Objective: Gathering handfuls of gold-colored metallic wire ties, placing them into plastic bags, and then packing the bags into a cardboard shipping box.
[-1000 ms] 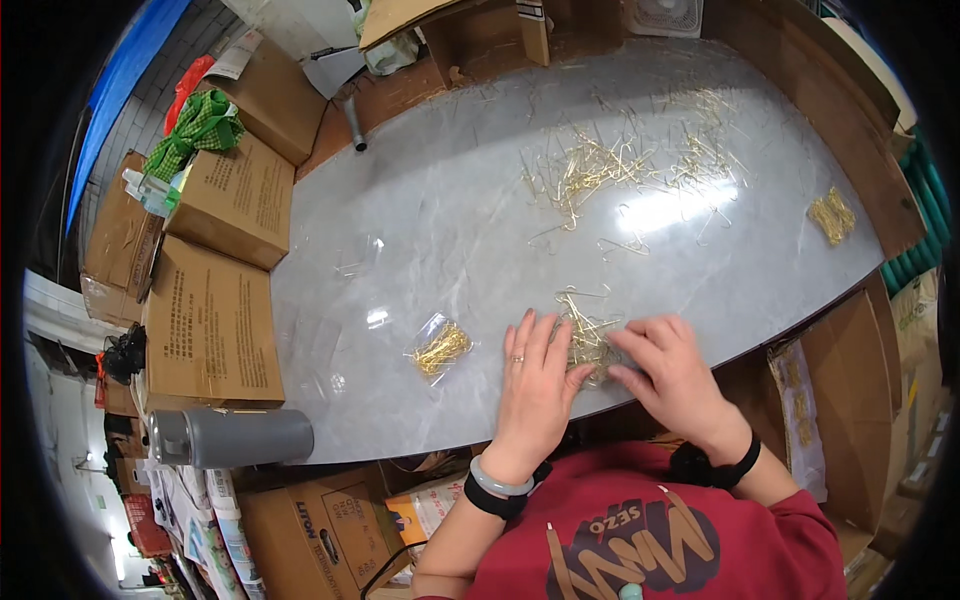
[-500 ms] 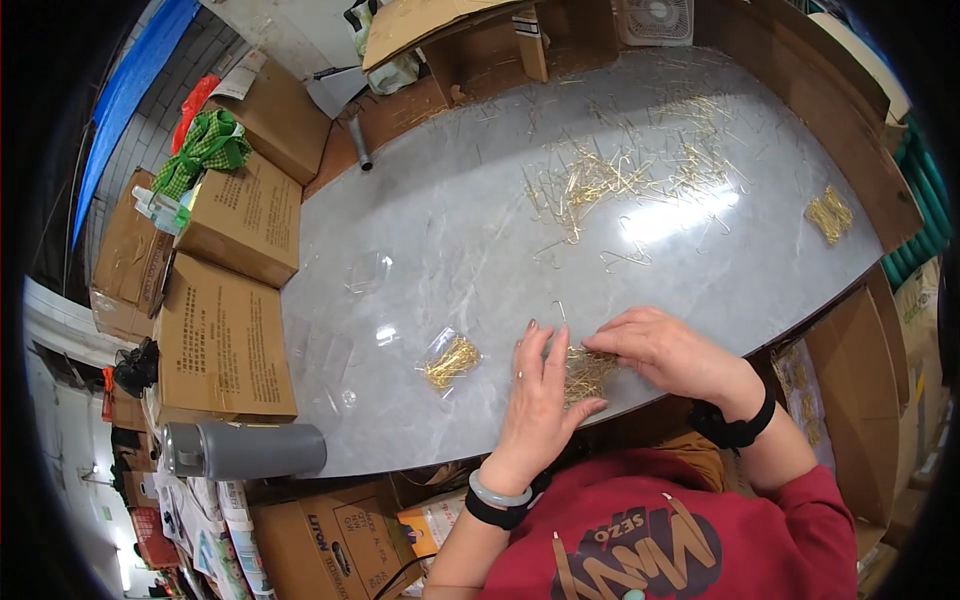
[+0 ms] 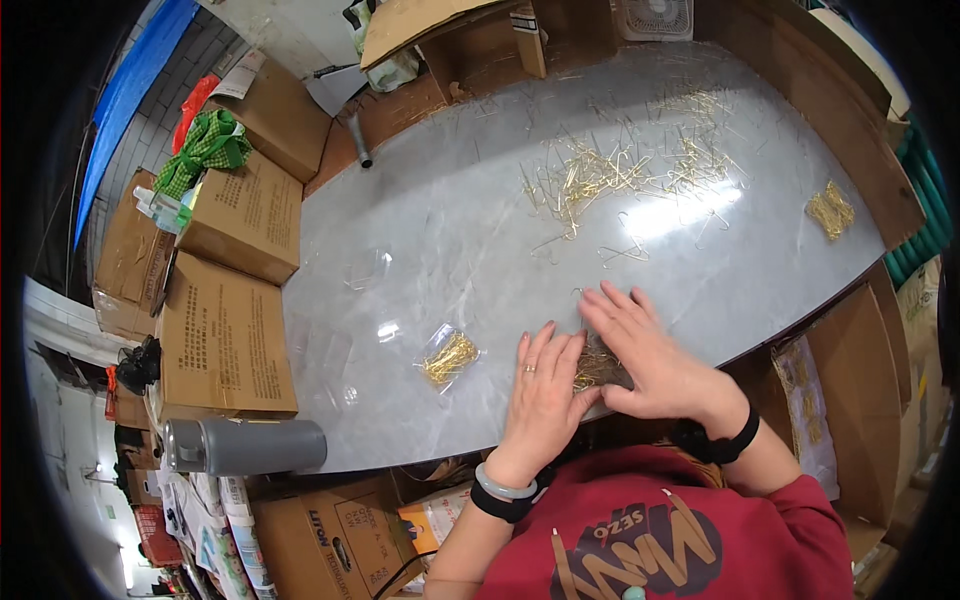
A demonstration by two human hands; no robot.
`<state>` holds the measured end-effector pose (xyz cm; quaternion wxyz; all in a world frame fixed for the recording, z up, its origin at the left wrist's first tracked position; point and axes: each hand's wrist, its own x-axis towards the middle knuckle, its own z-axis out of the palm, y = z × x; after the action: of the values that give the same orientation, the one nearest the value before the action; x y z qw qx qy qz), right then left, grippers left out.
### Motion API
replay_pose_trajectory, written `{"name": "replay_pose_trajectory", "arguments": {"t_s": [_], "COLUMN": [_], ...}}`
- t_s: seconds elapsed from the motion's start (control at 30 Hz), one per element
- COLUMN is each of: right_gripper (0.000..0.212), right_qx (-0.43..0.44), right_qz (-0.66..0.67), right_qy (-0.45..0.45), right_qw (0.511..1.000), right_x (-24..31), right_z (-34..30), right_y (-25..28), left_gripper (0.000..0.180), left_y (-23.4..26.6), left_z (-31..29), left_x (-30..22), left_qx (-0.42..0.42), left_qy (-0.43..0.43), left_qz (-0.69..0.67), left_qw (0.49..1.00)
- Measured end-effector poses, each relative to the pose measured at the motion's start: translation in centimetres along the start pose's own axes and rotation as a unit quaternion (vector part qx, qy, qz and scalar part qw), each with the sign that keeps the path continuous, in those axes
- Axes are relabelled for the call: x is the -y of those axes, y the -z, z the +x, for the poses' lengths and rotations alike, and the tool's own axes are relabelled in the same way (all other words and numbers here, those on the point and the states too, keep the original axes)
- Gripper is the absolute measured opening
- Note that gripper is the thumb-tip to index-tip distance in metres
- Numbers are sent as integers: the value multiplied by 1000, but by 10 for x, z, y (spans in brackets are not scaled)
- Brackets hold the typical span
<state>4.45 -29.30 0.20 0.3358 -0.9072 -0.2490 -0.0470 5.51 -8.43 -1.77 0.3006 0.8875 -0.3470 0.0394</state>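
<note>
A pile of thin gold-coloured wire hooks (image 3: 596,366) lies on the table near its front edge, between my two hands. My left hand (image 3: 543,388) rests along the pile's left side, fingers extended and the thumb pointing toward the hooks. From the right, my right hand (image 3: 655,365) reaches partly over the pile with its fingers stretched out, hiding some of it. Neither hand is closed around anything. One hook end (image 3: 577,291) pokes out beyond my fingertips. To the left lies a clear plastic bag (image 3: 449,358) with gold hooks on it or in it; I cannot tell which.
Loose hooks (image 3: 600,180) are scattered across the far right of the grey table (image 3: 430,240). A hook bundle (image 3: 830,210) sits at the right edge. Clear bags (image 3: 325,365) lie at left, beside a grey bottle (image 3: 246,447) and cardboard boxes (image 3: 225,340). A cardboard wall (image 3: 800,80) borders the right.
My right hand has moved from the pile's right side to partly over it, its fingers now stretched forward. My left hand has shifted slightly, and the protruding hook end sits lower.
</note>
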Motion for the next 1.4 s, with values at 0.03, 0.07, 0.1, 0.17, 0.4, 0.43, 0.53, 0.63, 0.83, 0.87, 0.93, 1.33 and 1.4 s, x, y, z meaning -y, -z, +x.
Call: {"name": "replay_pose_trajectory", "arguments": {"t_s": [0.03,0.07,0.1,0.17,0.4,0.43,0.53,0.63,0.83,0.87,0.93,1.33,1.4], "right_gripper": [89,91,94,92,69,66,56,48,41,42,45,48,49], "right_qx": [20,40,60,41,-84,-122,-101,-88,-134,-145,-167,-75,-102], "right_qz": [-17,-34,-51,-85,-68,-60,-98,-93,-12,-38,-87,122,163], "right_qy": [8,14,20,29,-12,-19,-32,18,20,24,33,1,-33], "right_qw": [1000,998,997,995,994,991,990,992,991,988,981,990,981], "right_x": [-4,-7,-9,-10,2,5,5,-4,-8,-7,-5,8,4], "right_z": [3,4,5,5,-12,-14,-26,-25,-3,-2,-1,-3,-7], "right_y": [4,8,10,11,2,3,7,-5,-15,-16,-16,-26,-25], "left_gripper": [69,68,68,68,71,72,74,73,56,53,52,80,88], "left_y": [-1,-2,-4,-6,-9,-5,2,1,0,-2,-5,-14,-12], "left_z": [0,0,0,-3,-6,-4,-1,1,-6,-7,-5,-10,-8], "left_x": [1,2,2,1,-3,-4,-1,2,-10,-10,-7,5,4], "left_qx": [-12,-22,-30,-47,-91,-86,-23,6,-37,-55,-65,-82,-82], "left_qy": [-6,-12,-1,21,66,41,-27,-42,62,60,38,1,11], "left_qz": [-1,-2,-10,-24,-30,-28,10,14,-14,-2,15,-19,-54], "left_qw": [1000,1000,999,998,993,995,999,999,997,997,997,996,995]}}
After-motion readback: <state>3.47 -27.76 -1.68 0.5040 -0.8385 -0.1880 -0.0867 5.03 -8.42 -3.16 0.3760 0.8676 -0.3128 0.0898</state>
